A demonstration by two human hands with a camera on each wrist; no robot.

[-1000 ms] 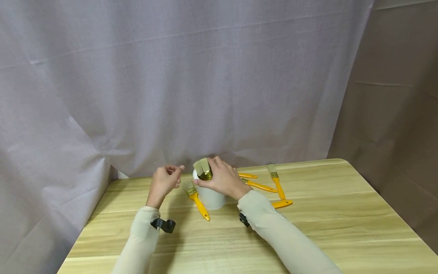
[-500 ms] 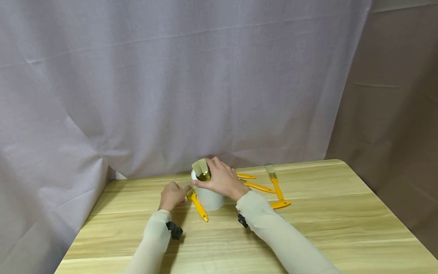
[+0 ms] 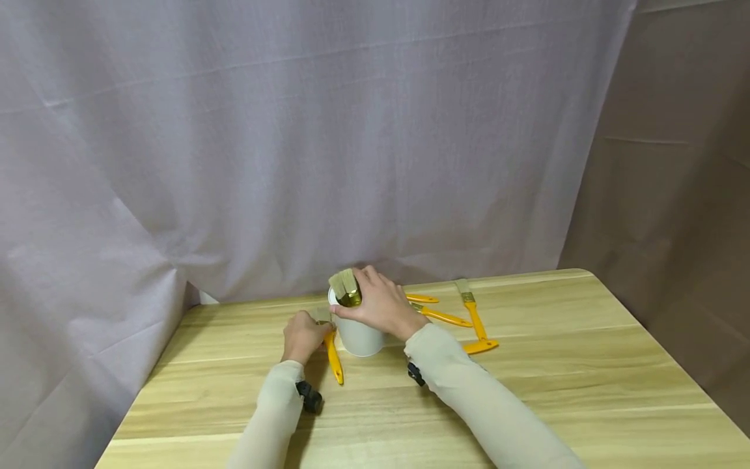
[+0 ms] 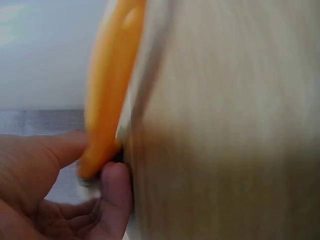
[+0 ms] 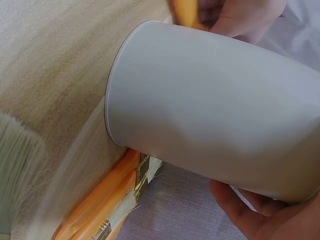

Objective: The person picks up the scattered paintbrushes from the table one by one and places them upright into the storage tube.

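The wooden counter [image 3: 527, 384] carries everything here, and the largest thing on it is the white cup [image 3: 359, 335], standing upright near the far edge in front of the draped cloth [image 3: 293, 130]. It looks like a thin, smooth-walled container, probably light and easy to tip, so a hold round its upper wall and rim seems the sensible place; that is where the right hand [image 3: 381, 306] sits, its grip closed over the top with the fingers curled around the rim. A bunch of brushes [image 3: 346, 288] stands bristle-up inside the cup, close against that hand. Just left of the cup lies a yellow-handled brush [image 3: 334, 355] flat on the counter, and the left hand [image 3: 303, 335] has its grip closed on it, thumb and finger pinching it near the bristle end, as the left wrist view shows [image 4: 107, 100]. The brush should be light and stiff, its glossy handle likely a little slippery, with soft bristles that would splay if pressed; the metal band or the neck of the handle is the firmest place to take it. Further loose brushes [image 3: 469, 312] lie to the right of the cup, well apart from the left hand. The cup's inside and how many brushes it holds are hidden by the right hand; the pinched brush's bristles are covered by the left hand; the left wrist view is blurred.
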